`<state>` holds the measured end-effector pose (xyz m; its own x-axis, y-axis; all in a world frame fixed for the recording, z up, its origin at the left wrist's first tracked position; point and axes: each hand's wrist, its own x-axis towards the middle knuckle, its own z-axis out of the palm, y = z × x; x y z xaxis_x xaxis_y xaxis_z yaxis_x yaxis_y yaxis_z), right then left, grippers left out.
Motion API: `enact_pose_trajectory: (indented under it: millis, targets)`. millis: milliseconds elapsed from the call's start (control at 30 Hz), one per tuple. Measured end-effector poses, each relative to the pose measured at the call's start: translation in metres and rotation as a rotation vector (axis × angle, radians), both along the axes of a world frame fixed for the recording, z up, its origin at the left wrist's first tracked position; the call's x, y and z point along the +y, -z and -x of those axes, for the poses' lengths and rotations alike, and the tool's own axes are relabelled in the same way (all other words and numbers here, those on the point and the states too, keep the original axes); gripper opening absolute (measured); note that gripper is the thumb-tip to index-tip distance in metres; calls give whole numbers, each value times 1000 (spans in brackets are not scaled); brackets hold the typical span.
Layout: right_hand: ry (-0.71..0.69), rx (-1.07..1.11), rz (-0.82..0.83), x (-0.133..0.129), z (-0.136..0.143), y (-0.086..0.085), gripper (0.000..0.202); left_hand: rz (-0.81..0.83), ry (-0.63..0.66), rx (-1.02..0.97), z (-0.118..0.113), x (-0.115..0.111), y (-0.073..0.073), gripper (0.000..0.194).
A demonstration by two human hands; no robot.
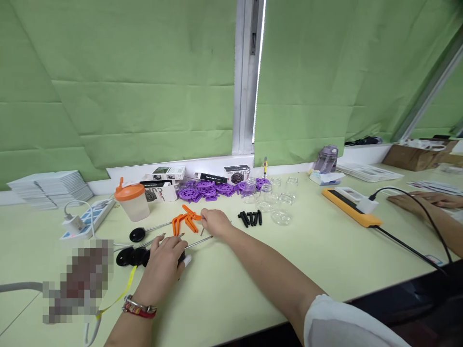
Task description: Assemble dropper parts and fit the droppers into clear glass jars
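My left hand (164, 260) lies over a row of black round pieces with metal rods, its fingers bent down over a black piece (125, 257) row. Beyond it is another black disc (137, 234) with a rod. My right hand (214, 221) is closed at the right end of the orange clip-like parts (179, 223); what its fingers hold is hidden. Several short black pegs (255, 218) lie to the right of that hand. Behind are purple parts (206, 190) in a heap and clear round cups (281, 216).
An orange-lidded cup (134, 205), a white power strip (90, 219) and stacked white boxes (50, 189) stand left. An orange power strip (350, 207) with a black cable lies right. Another person's hands (415, 202) rest at the far right.
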<state>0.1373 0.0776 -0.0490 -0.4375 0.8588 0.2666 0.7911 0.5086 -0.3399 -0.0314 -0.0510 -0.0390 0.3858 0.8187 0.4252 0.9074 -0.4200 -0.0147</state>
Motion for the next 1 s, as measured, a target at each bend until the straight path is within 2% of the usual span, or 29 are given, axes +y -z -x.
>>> enact_pose_trajectory:
  millis: [133, 300, 400, 500, 700, 800, 900, 1000]
  targets:
    - [-60, 305, 84, -5, -23, -5, 8, -30, -22, -39, -1, -1, 1, 27]
    - [-129, 762, 284, -16, -67, -14, 8, -125, -71, -96, -2, -1, 3, 28]
    - [-153, 904, 447, -28, -93, -18, 9, -197, -53, -147, -1, 2, 2, 29]
    - [-153, 923, 537, -41, -116, -20, 10, -197, 6, -241, -4, 5, -5, 29]
    - [-268, 892, 574, -61, -146, -22, 14, 3, 87, -376, -32, 17, -37, 26]
    - [-290, 917, 582, -63, -150, -18, 18, 88, 114, -509, -48, 27, -46, 28]
    - [-247, 935, 542, -59, -149, -11, 18, 268, 84, -696, -58, 35, -40, 33]
    - [-226, 1003, 523, -53, -147, -4, 20, 387, 76, -838, -59, 38, -24, 34]
